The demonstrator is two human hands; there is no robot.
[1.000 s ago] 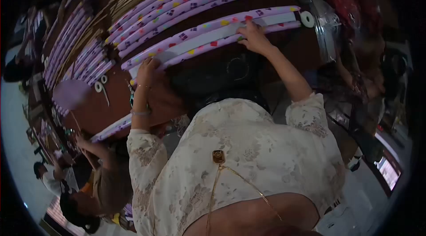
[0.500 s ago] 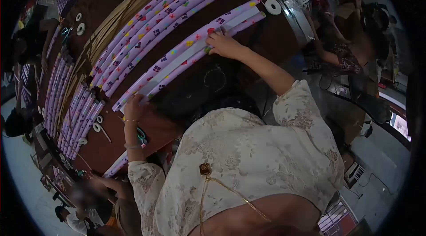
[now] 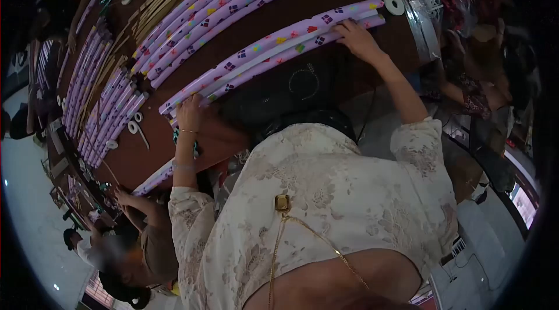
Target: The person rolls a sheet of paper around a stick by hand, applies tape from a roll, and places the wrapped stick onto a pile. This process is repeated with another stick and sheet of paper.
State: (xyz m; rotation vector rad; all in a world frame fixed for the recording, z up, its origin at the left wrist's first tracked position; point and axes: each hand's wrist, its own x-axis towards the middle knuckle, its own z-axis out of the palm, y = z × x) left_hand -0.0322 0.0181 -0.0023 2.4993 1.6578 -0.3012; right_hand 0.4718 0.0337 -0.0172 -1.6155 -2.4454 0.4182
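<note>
A long roll of purple wrapping paper (image 3: 247,55) with a colourful print lies across the table in front of me. A pale strip (image 3: 259,65) runs lengthwise along it, between two printed bands. My left hand (image 3: 189,113) is closed on the roll's near left end, its fingertips partly hidden. Near the far right end, my right hand (image 3: 358,41) rests on the lower printed edge with its fingers stretched out and apart.
Several finished-looking purple rolls (image 3: 218,18) lie beyond, and more are stacked (image 3: 110,109) at left. A tape roll (image 3: 394,4) sits past the right end; other tape rolls (image 3: 134,127) lie at left. A co-worker (image 3: 157,240) handles a roll at lower left.
My right hand has slid right along the roll towards its far end. My left hand stays at the near end. The whole view has shifted somewhat.
</note>
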